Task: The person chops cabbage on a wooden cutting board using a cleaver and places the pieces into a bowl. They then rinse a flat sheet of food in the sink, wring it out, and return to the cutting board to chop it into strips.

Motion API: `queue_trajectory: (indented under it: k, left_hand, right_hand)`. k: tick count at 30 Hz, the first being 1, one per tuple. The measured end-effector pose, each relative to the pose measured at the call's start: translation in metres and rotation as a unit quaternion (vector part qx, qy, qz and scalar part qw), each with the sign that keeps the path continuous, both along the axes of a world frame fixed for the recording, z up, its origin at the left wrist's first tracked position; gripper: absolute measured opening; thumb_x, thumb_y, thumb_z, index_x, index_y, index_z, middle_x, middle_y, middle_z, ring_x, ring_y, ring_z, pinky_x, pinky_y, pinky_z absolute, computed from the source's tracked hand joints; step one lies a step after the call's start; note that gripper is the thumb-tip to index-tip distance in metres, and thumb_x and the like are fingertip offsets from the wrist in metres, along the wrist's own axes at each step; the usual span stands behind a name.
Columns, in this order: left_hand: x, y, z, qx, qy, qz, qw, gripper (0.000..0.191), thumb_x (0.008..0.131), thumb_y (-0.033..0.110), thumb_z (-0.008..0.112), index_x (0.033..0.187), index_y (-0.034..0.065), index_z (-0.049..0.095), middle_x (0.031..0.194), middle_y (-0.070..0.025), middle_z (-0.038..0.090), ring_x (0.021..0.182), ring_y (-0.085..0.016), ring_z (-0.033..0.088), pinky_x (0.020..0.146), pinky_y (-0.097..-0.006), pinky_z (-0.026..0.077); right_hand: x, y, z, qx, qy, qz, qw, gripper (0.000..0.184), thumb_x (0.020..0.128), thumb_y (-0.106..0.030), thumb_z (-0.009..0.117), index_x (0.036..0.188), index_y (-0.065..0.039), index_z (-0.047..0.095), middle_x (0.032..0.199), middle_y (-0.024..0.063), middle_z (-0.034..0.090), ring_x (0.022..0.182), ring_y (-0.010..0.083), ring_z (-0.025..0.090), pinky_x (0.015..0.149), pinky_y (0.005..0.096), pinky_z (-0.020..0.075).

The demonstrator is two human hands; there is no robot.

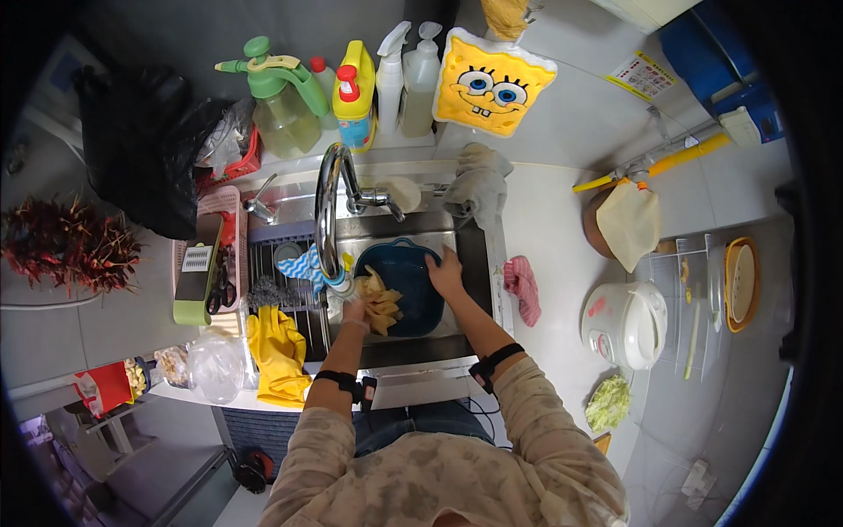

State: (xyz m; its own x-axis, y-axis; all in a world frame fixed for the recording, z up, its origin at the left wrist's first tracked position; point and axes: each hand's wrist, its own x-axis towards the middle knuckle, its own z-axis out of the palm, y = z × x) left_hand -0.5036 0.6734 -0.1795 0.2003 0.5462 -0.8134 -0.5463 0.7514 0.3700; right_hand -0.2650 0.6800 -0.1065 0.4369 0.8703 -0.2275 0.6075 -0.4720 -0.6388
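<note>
A dark blue plastic basin (418,290) sits in a stainless steel sink (454,234). My right hand (446,271) grips its right rim, thumb on the inner side. A bunched yellowish cloth or soft leafy food (379,303) lies over the basin's left part; which of these it is I cannot tell. My left hand (353,309) is at its left edge, below the spout of the chrome faucet (329,217). The faucet head partly hides that hand, so its grip is unclear.
Yellow rubber gloves (276,356) and a blue-and-white cloth (304,269) lie left of the sink, by a rack. Bottles, including a green pump sprayer (283,112), line the ledge behind. At right are a pink cloth (521,290), a white rice cooker (622,326) and shredded greens (609,403).
</note>
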Motion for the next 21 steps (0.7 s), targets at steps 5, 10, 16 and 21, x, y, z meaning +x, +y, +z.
queue_trajectory:
  k: [5,10,16,21]
  left_hand:
    - [-0.006,-0.006,0.005,-0.038,0.147,-0.008,0.988,0.038,0.085,0.021,0.069,0.116,0.0028,0.055,0.108,-0.0109,0.062,0.099,-0.024,0.063,0.07,-0.0382,0.053]
    - [-0.019,-0.007,-0.003,0.052,0.145,-0.038,0.987,0.039,0.088,0.023,0.068,0.119,0.0045,0.054,0.111,-0.0097,0.064,0.098,-0.025,0.064,0.08,-0.0366,0.054]
    - [-0.022,-0.005,0.0,0.102,0.013,-0.021,0.994,0.038,0.094,0.024,0.058,0.127,0.0088,0.048,0.123,-0.0074,0.058,0.114,-0.026,0.056,0.095,-0.0432,0.048]
    - [-0.018,-0.004,0.012,0.13,-0.018,-0.032,0.991,0.038,0.095,0.024,0.056,0.129,0.0121,0.047,0.125,-0.0056,0.055,0.116,-0.026,0.054,0.094,-0.0451,0.046]
  right_hand:
    - [-0.004,-0.059,-0.047,-0.206,0.14,-0.063,0.966,0.073,0.085,-0.02,0.065,0.144,0.003,0.029,0.136,0.0265,0.047,0.124,0.0408,0.048,0.102,0.042,0.0404]
    - [-0.03,-0.057,-0.04,-0.172,0.108,0.043,0.978,0.078,0.08,0.001,0.059,0.149,-0.007,0.024,0.132,0.0248,0.051,0.119,0.0386,0.053,0.099,0.0413,0.0446]
    - [-0.055,-0.043,-0.023,-0.143,-0.037,0.094,0.985,0.068,0.079,0.003,0.057,0.143,-0.004,0.035,0.132,0.023,0.049,0.114,0.0376,0.055,0.094,0.0417,0.0471]
    - [-0.084,-0.03,-0.026,0.073,0.189,0.181,0.962,0.046,0.081,-0.016,0.067,0.123,-0.002,0.055,0.127,0.0212,0.05,0.11,0.0353,0.055,0.092,0.0397,0.0462]
